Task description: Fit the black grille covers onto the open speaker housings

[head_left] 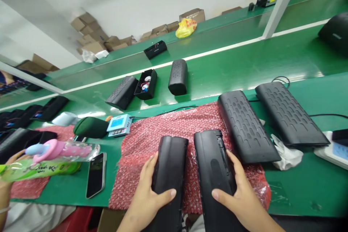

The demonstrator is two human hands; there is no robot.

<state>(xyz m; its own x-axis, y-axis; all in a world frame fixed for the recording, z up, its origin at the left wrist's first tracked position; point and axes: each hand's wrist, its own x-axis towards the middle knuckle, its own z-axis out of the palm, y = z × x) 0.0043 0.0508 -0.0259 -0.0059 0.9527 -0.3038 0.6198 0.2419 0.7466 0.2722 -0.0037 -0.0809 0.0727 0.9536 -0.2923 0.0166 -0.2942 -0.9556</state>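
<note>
Each of my hands grips a long black plastic housing part, which looks like a speaker shell, above red bubble wrap (152, 130). My left hand (149, 192) is wrapped round the outer side of the left shell (172, 166), thumb on top. On the right, the right shell (210, 163) has a slotted edge, and my right hand (239, 192) clasps that edge with its thumb on the face. A narrow gap runs between the two parts; something small shows low in it, too unclear to name. Beside my right hand lies a textured black housing (247, 127).
Another textured housing (290, 112) lies further right near a crumpled white wrapper (286, 154) and a power strip (331, 152). To the left are a phone (96, 175), bottles (67, 150), a small blue-screen device (119, 125) and a co-worker's hand (15, 157). Several housings stand on the green belt (217, 65).
</note>
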